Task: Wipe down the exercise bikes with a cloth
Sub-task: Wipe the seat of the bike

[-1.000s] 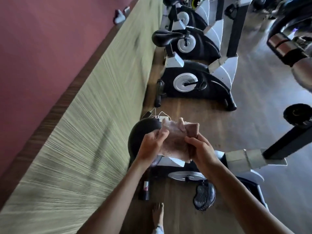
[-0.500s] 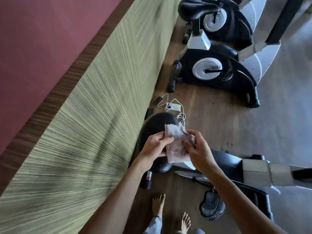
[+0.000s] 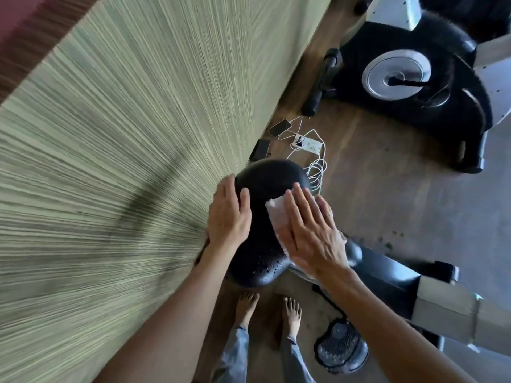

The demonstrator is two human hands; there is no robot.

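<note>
The black saddle (image 3: 262, 236) of the nearest exercise bike (image 3: 392, 275) fills the middle of the view. My right hand (image 3: 309, 233) lies flat with straight fingers on a pale folded cloth (image 3: 276, 217), pressing it onto the saddle's right side. My left hand (image 3: 229, 214) rests flat on the saddle's left edge, fingers straight. Most of the cloth is hidden under my right hand. A pedal (image 3: 341, 349) of this bike hangs below right.
A green textured wall (image 3: 124, 161) runs close along the left. On the wooden floor behind the saddle lie a phone (image 3: 279, 128), a power strip (image 3: 308, 143) and coiled white cables. A second exercise bike (image 3: 414, 87) stands at the upper right. My bare feet (image 3: 268, 308) are below the saddle.
Both hands held the cloth up over the saddle before. Now the right hand has flattened it onto the saddle and the left hand has let go and settled on the saddle's left edge.
</note>
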